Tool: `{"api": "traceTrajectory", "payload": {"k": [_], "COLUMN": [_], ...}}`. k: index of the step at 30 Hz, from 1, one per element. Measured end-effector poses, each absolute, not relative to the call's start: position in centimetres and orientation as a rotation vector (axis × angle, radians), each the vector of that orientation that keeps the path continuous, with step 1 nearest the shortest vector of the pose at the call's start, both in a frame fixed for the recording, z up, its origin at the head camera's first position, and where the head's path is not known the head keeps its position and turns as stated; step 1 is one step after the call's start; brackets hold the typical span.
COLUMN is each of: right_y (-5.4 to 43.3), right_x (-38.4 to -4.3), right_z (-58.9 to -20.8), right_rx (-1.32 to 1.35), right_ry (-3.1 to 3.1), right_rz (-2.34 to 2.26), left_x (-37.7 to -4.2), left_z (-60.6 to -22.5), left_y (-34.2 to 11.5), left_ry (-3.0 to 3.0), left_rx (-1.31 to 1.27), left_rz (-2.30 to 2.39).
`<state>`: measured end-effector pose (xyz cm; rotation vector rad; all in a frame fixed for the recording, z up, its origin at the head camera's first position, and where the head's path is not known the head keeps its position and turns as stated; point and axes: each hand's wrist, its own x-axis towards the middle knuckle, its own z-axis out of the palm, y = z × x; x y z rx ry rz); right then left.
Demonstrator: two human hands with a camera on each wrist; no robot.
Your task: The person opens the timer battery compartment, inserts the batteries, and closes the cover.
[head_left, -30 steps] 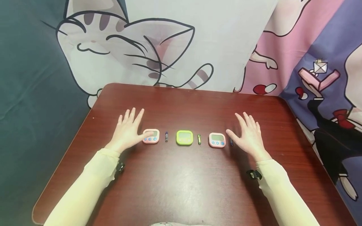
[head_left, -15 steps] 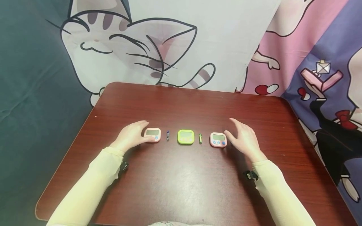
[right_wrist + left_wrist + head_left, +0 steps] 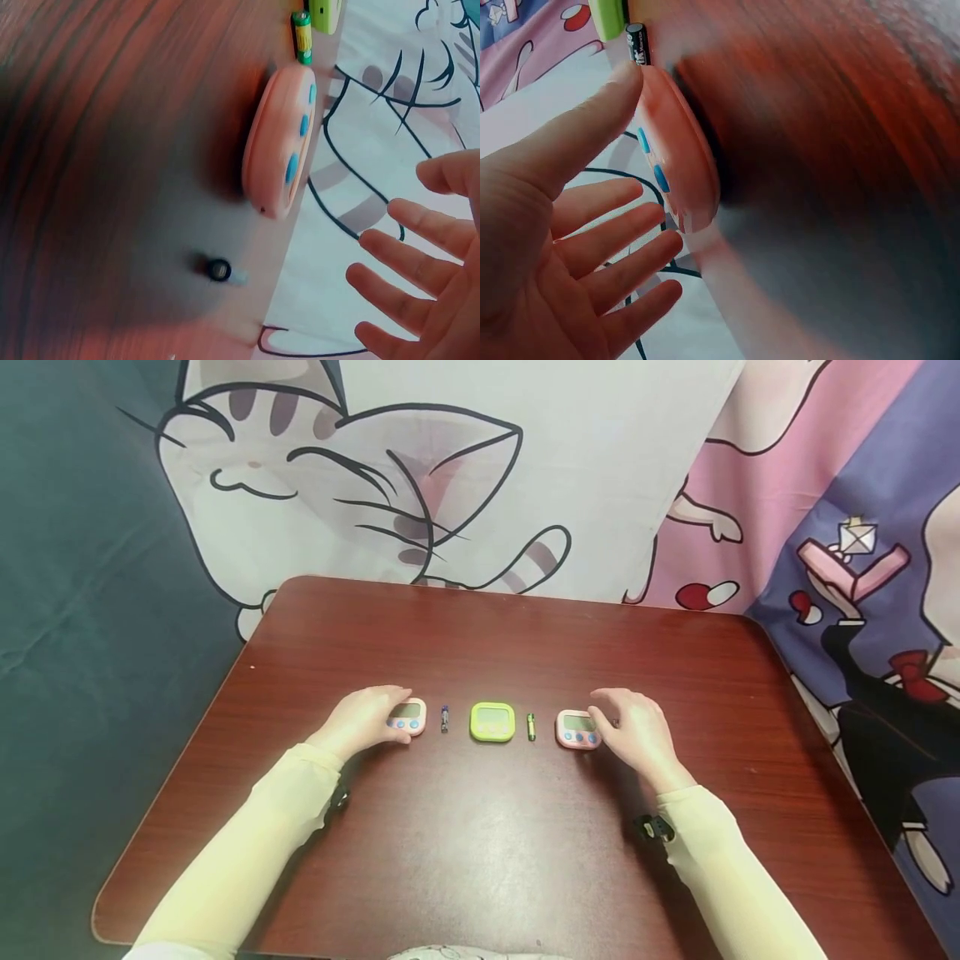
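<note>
In the head view a pink digital timer [image 3: 408, 723] with blue buttons lies at the left, its left side covered by my left hand [image 3: 363, 722]. The left wrist view shows that hand's thumb over one end of the timer [image 3: 676, 142], the fingers spread loosely beside it. My right hand [image 3: 637, 735] hovers by the second pink timer [image 3: 575, 730], thumb over its right edge. Those fingers are relaxed and hold nothing in the right wrist view. Beneath the right hand, mostly hidden from the head camera, is a dark-ended battery [image 3: 220, 270].
Between the pink timers lie a blue battery [image 3: 445, 719], a lime green timer [image 3: 492, 722] and a green battery [image 3: 531, 727], all in one row. The brown wooden table [image 3: 465, 843] ends at a cartoon-printed curtain [image 3: 615, 468].
My left hand has come down and rightward onto the left pink timer, its spread fingers drawing in. The right hand has moved left toward the right pink timer, its fingers bending.
</note>
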<state>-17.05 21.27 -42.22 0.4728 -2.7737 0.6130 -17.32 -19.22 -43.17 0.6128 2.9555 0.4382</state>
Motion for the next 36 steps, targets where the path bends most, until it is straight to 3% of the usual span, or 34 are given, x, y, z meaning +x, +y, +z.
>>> {"api": "traceTrajectory", "payload": {"k": [36], "right_y": [6.4], "right_x": [-18.0], "right_z": [-42.5], "right_rx": [0.818], "right_ry": [-2.815], "right_rz": [0.666], "left_x": [-17.2], "left_z": [-43.8], "left_y": [-21.0], "left_ry": [2.919], "left_rx": [0.492], "left_rz": [0.448]}}
